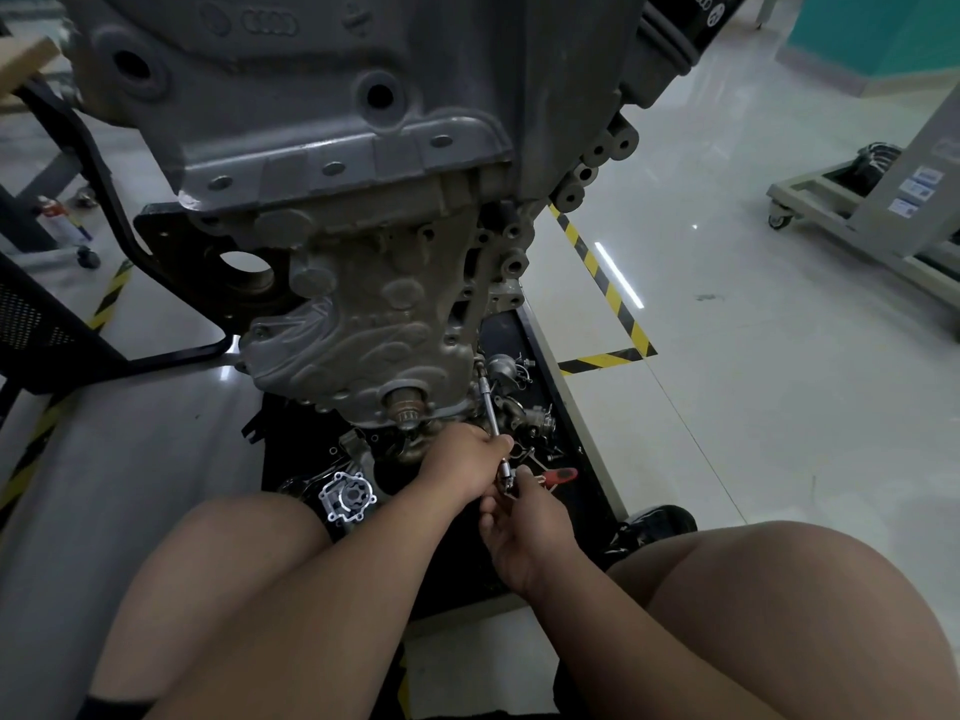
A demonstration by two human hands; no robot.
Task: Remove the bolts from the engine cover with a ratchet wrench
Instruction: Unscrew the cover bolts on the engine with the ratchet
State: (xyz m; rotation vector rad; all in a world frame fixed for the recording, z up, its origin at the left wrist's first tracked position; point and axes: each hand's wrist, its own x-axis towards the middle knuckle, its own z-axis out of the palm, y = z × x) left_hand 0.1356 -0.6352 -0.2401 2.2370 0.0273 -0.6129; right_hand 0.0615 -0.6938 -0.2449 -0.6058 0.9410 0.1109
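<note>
A grey engine hangs on a stand in front of me, with its cast cover [363,324] facing me. A ratchet wrench with a long silver extension [490,402] runs up to a bolt at the cover's lower right edge. My left hand [465,462] grips the lower part of the extension. Just below it, my right hand [522,527] holds the ratchet's head end, fingers curled round it. A red handle [563,475] shows beside my right fingers. The bolt itself is hidden by the socket.
A black tray [582,459] under the engine holds loose metal parts, among them a silver pump housing [347,497]. My bare knees fill the lower view. Yellow-black tape [602,283] marks the glossy floor. A grey wheeled stand [852,220] is at the right, a black frame [93,163] at the left.
</note>
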